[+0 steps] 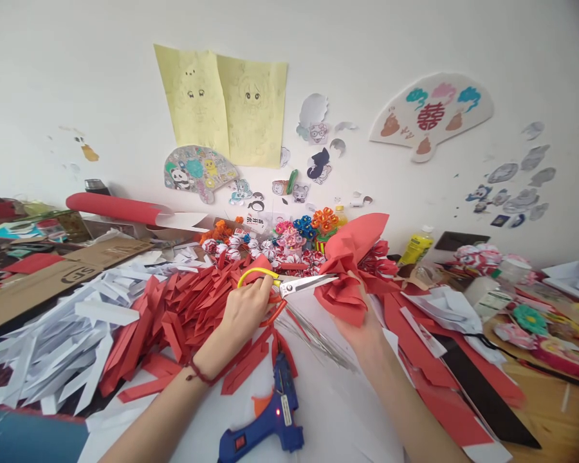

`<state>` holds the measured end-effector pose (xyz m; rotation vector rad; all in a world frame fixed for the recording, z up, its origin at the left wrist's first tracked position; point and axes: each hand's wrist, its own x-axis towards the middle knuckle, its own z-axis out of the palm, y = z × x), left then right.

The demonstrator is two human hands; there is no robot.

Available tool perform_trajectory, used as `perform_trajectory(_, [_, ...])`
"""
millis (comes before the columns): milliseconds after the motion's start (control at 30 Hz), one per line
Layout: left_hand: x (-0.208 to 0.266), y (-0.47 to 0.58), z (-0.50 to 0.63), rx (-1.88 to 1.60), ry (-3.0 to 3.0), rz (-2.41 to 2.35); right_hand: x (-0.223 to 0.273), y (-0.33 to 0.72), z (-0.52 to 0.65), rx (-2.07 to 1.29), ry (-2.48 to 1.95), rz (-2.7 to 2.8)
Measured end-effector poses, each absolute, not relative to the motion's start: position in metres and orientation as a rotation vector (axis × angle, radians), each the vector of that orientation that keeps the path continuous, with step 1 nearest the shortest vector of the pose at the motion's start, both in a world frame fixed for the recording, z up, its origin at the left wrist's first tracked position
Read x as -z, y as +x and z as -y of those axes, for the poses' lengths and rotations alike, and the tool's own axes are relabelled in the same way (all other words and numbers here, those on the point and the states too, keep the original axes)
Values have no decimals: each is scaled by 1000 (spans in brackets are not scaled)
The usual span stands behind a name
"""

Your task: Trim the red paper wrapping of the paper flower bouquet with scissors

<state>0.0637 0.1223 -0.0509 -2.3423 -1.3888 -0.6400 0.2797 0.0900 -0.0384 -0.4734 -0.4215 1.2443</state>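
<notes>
My left hand (246, 312) is closed around the handles of a pair of scissors (289, 286), one handle yellow and the other orange-red. The blades stand slightly apart and point right, with their tips at the edge of a red paper flower (345, 283). My right hand (354, 325) grips that flower from below and behind; its fingers are partly hidden by the folded red paper. Below the hands, a blue hot glue gun (280, 408) with a lit red light lies on the white surface. Thin wires (318, 341) lie between my forearms.
Piles of folded red paper strips (188, 308) and white paper strips (62, 341) cover the left side. Flat red paper (422, 354) and a black strip (482, 386) lie at right. Finished paper flowers (289, 238) and a yellow bottle (416, 246) stand near the wall.
</notes>
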Motion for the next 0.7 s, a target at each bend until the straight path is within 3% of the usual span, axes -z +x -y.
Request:
perform_trajectory(333, [49, 72, -121, 621, -2384, 1404, 37, 292, -97, -1246, -549, 374])
perform_trajectory(700, [23, 112, -133, 834, -2344, 1174, 28, 328, -101, -1258, -525, 452])
